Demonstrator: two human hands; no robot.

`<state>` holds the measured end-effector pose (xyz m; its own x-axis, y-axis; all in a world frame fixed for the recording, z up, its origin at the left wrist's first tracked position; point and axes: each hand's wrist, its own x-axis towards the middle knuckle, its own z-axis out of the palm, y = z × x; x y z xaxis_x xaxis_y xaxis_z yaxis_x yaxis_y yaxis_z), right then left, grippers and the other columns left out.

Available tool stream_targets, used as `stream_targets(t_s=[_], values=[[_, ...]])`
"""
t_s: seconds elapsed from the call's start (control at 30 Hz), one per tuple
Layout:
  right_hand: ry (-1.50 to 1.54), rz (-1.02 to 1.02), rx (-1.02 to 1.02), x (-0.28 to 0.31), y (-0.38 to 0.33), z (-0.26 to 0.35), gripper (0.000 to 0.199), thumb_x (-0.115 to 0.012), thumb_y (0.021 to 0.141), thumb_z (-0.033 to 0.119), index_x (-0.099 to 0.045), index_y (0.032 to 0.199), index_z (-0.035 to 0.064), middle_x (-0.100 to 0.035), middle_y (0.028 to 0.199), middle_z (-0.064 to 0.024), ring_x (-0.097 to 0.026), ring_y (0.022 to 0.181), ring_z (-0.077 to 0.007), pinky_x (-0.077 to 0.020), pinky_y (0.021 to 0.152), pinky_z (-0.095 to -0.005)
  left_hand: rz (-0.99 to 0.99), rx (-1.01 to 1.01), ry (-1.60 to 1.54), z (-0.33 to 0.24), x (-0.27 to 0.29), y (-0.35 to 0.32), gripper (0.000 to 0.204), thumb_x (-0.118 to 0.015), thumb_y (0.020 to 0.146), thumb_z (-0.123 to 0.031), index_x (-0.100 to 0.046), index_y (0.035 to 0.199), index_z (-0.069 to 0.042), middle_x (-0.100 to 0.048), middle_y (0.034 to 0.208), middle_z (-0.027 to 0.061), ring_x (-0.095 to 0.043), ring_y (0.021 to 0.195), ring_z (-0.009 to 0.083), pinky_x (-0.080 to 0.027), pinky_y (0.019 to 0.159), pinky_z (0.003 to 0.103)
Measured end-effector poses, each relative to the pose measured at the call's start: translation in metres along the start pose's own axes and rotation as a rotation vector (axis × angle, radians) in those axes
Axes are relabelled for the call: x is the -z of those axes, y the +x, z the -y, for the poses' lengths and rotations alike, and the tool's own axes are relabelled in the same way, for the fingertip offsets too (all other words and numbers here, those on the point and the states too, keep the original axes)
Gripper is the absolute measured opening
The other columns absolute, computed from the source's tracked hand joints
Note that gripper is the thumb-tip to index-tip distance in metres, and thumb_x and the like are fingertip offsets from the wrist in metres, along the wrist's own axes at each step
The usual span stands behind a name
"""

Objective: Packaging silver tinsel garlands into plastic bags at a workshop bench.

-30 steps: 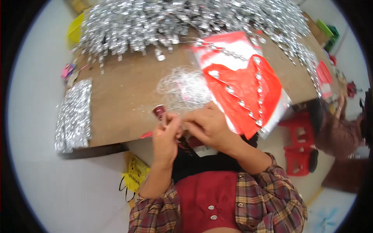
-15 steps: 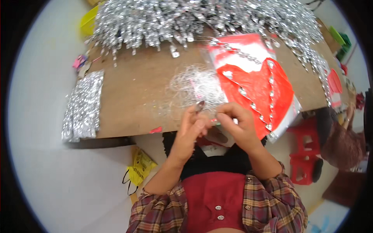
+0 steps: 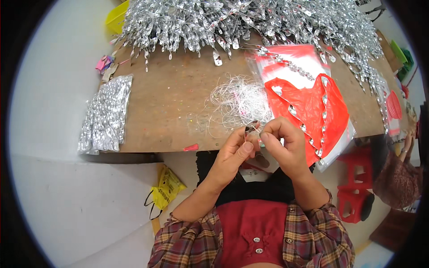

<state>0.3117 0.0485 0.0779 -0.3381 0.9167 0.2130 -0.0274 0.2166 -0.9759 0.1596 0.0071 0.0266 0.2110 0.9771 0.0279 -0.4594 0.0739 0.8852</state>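
Just over the table's near edge, my left hand [image 3: 233,156] is closed, pinching a small dark, shiny piece [image 3: 250,127] that stands up at its fingertips. To its right, my right hand [image 3: 286,145] has thumb and forefinger pressed together on a thin white string [image 3: 255,129], whose end reaches the shiny piece. Whether the string passes through the piece is too small to tell. Beyond both hands lies a loose tangle of white string [image 3: 239,96]. On the right, a red plastic bag [image 3: 292,105] carries twisted silver strands [image 3: 324,100] across it.
A large heap of silver twisted strands [image 3: 192,27] covers the table's far side. At the left edge lies a packed bundle of silver strands [image 3: 107,114]. A red scrap [image 3: 191,147] is near the front edge. Below are a yellow bag [image 3: 167,187] and red stools [image 3: 353,203]; another person [image 3: 397,178] is at right.
My hands have come closer together, and the string in my right fingers now meets the shiny piece in my left. The whole view has shifted slightly, with the table appearing farther right.
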Motion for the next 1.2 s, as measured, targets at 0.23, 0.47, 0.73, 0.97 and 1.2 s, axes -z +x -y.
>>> stream_targets(t_s=[0.23, 0.47, 0.73, 0.97, 1.2], values=[[-0.018, -0.008, -0.098, 0.002, -0.001, -0.005, 0.005, -0.058, 0.082, 0.005, -0.055, 0.081, 0.0026, -0.050, 0.069, 0.0046, -0.040, 0.060, -0.0012, -0.0322, 0.054, -0.0187, -0.017, -0.013, 0.015, -0.001, 0.000, 0.000, 0.047, -0.052, 0.094, -0.024, -0.039, 0.134, -0.002, -0.050, 0.093, 0.0004, -0.045, 0.082, 0.0085, -0.039, 0.078, 0.023], [0.039, -0.012, -0.068, -0.001, 0.000, -0.006, 0.005, -0.058, 0.084, 0.006, -0.055, 0.082, 0.0022, -0.053, 0.069, 0.0042, -0.043, 0.060, -0.0010, -0.0340, 0.055, -0.0185, -0.005, 0.012, 0.049, 0.004, 0.004, -0.004, 0.046, -0.052, 0.094, -0.021, -0.038, 0.134, -0.003, -0.053, 0.098, 0.0023, -0.049, 0.088, 0.0093, -0.041, 0.080, 0.024], [0.163, 0.009, -0.113, 0.006, 0.002, -0.019, 0.005, -0.058, 0.087, 0.007, -0.056, 0.086, 0.0029, -0.052, 0.068, 0.0040, -0.045, 0.058, -0.0018, -0.0354, 0.054, -0.0174, 0.030, 0.041, 0.190, 0.000, 0.003, -0.005, 0.039, -0.054, 0.093, -0.025, -0.045, 0.124, -0.003, -0.057, 0.095, 0.0037, -0.052, 0.086, 0.0097, -0.043, 0.078, 0.026], [0.228, 0.221, -0.089, 0.020, 0.001, -0.028, 0.008, -0.059, 0.086, 0.007, -0.059, 0.089, 0.0007, -0.057, 0.079, -0.0007, -0.051, 0.067, -0.0059, -0.0416, 0.059, -0.0206, 0.032, 0.004, -0.178, -0.011, 0.001, -0.003, 0.027, -0.052, 0.093, -0.016, -0.050, 0.117, -0.003, -0.054, 0.113, 0.0103, -0.053, 0.104, 0.0165, -0.041, 0.092, 0.032], [0.187, 0.215, -0.077, 0.019, 0.000, -0.027, 0.007, -0.061, 0.085, 0.007, -0.060, 0.088, 0.0007, -0.058, 0.080, -0.0011, -0.051, 0.064, -0.0061, -0.0410, 0.057, -0.0199, 0.026, -0.235, 0.119, -0.015, 0.007, 0.002, 0.015, -0.055, 0.091, -0.009, -0.055, 0.103, -0.001, -0.052, 0.112, 0.0104, -0.052, 0.103, 0.0177, -0.041, 0.091, 0.032]])
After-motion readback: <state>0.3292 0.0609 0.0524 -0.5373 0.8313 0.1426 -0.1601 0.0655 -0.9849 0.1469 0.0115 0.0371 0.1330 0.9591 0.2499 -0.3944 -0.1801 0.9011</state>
